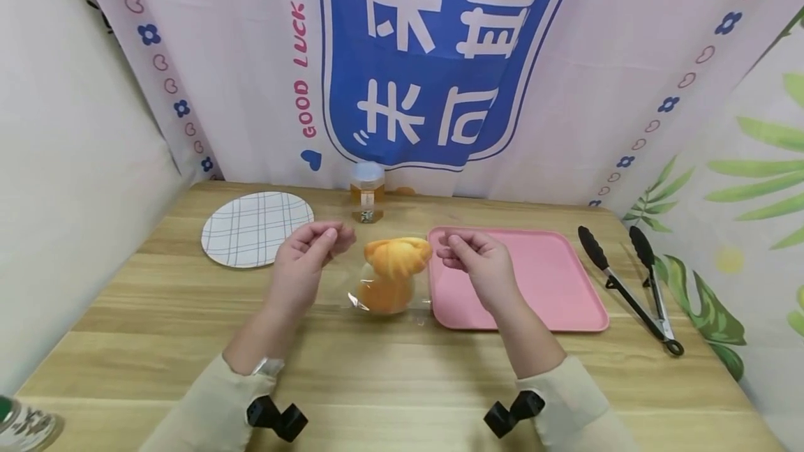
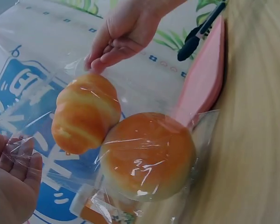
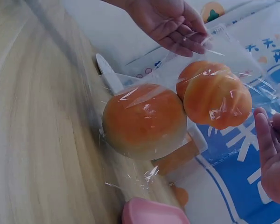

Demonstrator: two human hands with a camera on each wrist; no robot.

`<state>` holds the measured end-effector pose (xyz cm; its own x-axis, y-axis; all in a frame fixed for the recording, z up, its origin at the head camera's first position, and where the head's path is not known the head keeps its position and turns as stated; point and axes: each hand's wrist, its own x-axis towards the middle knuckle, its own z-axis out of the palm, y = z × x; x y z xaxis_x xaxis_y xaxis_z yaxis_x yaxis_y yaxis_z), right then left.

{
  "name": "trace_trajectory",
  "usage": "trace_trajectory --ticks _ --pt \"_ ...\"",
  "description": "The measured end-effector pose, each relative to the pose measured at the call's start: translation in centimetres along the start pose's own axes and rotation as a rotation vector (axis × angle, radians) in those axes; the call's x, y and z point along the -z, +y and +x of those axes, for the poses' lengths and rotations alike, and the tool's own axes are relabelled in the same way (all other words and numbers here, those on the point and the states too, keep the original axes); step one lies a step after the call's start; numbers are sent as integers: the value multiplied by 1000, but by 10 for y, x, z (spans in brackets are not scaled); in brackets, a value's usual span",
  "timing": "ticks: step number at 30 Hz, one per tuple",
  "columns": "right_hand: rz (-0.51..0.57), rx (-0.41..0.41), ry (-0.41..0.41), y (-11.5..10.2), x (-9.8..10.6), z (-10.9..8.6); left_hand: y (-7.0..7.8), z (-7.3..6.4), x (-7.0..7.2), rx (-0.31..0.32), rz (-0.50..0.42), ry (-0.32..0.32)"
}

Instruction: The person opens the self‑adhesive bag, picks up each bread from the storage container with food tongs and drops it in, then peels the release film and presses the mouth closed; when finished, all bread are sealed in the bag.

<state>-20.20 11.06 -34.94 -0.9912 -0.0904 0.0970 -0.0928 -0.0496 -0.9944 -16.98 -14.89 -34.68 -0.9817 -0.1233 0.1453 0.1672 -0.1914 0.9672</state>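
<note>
A clear plastic bag (image 2: 203, 135) hangs over the table between my two hands, with two breads inside. The lower one is a round bun (image 1: 384, 295), brown on top and paler below. Above it sits a ridged, rolled bread (image 1: 398, 257), golden brown. My left hand (image 1: 308, 264) pinches the bag's upper edge on the left between thumb and fingers. On the right, my right hand (image 1: 480, 264) pinches the opposite side of that edge. Both wrist views show the film stretched between the hands, with the breads seen through it.
Behind the right hand lies a pink tray (image 1: 553, 284), with black-tipped tongs (image 1: 634, 298) to its right. A checked round plate (image 1: 251, 229) sits at the back left. A lidded jar (image 1: 367, 194) stands near the curtain, and a can (image 1: 28, 427) is at the left front.
</note>
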Motion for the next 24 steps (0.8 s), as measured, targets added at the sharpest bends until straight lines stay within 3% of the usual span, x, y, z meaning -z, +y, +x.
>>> trace_trajectory --ticks 4,13,24 --pt "78 -18 10 5 0 1 -8 -3 -2 20 -75 50" --pt "-42 9 76 5 -2 2 -14 -7 -8 -57 -138 63" --pt "-70 -4 158 7 0 0 -24 -11 -9 -102 -122 71"
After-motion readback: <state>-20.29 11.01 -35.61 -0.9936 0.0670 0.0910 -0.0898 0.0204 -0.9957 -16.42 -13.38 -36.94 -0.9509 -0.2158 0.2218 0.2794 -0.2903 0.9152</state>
